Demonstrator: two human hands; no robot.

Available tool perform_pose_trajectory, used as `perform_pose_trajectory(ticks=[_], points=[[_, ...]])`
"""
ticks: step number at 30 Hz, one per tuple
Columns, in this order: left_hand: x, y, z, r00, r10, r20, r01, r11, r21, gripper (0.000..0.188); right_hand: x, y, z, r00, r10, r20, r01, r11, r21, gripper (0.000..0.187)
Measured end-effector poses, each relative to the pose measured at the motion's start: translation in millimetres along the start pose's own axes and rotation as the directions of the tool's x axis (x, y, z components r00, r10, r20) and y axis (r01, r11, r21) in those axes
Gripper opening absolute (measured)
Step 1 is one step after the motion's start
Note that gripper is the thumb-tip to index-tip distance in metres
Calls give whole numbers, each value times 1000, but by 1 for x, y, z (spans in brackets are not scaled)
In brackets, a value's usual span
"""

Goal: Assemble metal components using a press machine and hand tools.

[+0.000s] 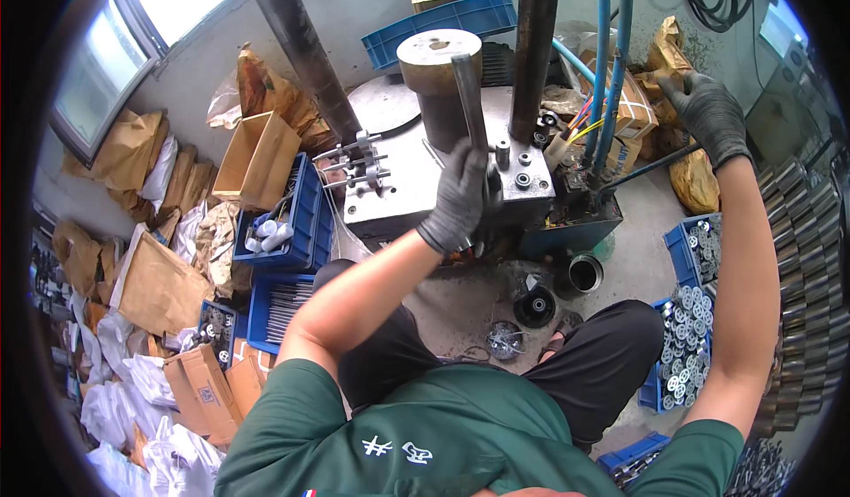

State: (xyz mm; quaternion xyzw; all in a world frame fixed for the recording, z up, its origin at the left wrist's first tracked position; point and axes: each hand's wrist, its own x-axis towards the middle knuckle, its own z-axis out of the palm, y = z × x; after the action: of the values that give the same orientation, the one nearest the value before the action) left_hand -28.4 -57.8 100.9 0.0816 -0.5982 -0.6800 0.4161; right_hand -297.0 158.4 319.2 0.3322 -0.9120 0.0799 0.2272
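Note:
My left hand (459, 198), in a dark grey knitted glove, is closed around the lower part of a dark metal bar (469, 99). The bar stands nearly upright in front of a thick round steel press ram (438, 81). Beneath it lies a steel press table (394, 192), with small cylindrical metal parts (503, 152) to the right of the hand. My right hand (708, 118), gloved alike, is raised at the far right with thumb and fingers apart. It is nearest to brown paper wrapping (670, 47) and the end of a black lever (651, 169).
Several pins on a bracket (359, 161) stick out at the table's left. Blue crates (305, 218) flank me on the left. At right are a crate of small metal wheels (683, 346) and stacked steel cylinders (810, 293). A black pot (584, 273) stands on the floor.

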Motion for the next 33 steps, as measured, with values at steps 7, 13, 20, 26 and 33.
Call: perform_pose_trajectory(ticks=[7,13,20,26,33], points=[[-57,-68,-20,544,-817,-191,734,574,-363,34,-4,23,11,1000,-4,-19,5,999,44,46],[-45,-67,-34,500,-855,-138,731,502,-462,27,-17,31,12,995,-77,-66,83,992,92,38],[-75,-69,-55,501,-858,-117,781,506,-366,27,-41,39,14,994,-104,-21,107,980,165,32],[-76,-25,-103,966,45,253,-191,785,589,15,-95,36,11,995,-95,-8,94,957,275,34],[22,13,-205,808,-272,-522,241,962,-128,13,-138,53,13,957,-242,-158,262,958,117,61]])
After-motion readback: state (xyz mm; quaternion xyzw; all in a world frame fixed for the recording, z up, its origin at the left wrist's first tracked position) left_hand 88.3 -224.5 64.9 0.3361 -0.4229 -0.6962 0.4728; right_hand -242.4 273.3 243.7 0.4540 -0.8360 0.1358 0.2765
